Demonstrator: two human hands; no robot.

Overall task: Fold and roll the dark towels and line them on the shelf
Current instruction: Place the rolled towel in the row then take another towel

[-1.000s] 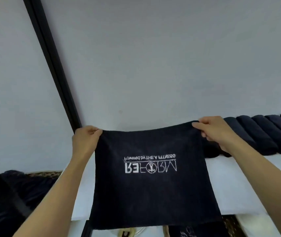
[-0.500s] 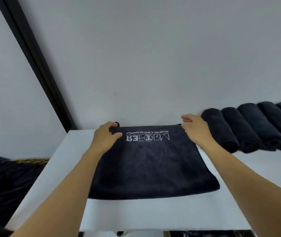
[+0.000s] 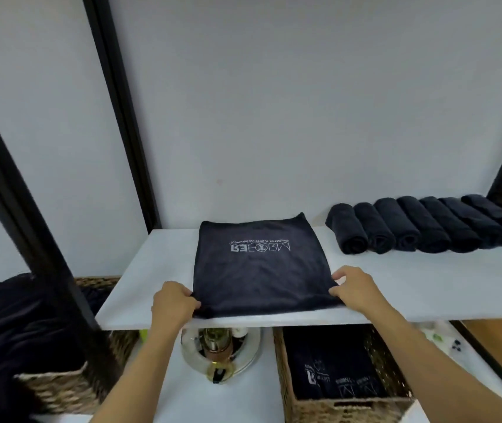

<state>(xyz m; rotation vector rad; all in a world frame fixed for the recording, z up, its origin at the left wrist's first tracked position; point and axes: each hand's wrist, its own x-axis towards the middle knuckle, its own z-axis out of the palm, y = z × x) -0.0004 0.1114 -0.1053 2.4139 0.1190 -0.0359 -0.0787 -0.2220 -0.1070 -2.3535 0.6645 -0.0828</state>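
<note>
A dark folded towel [image 3: 258, 270] with white upside-down lettering lies flat on the white shelf [image 3: 426, 288]. My left hand [image 3: 175, 303] pinches its near left corner at the shelf's front edge. My right hand [image 3: 355, 290] pinches the near right corner. Several rolled dark towels [image 3: 420, 228] lie side by side along the wall at the right of the same shelf.
Below the shelf a wicker basket [image 3: 347, 404] holds folded dark towels. Another wicker basket [image 3: 69, 389] at the lower left is heaped with dark cloth. A round metal tray with bottles [image 3: 219, 349] stands between them. Black frame posts [image 3: 30, 227] rise at the left.
The towel went from hanging in the air to lying flat on the shelf. Both hands then moved from its far edge back to its near corners.
</note>
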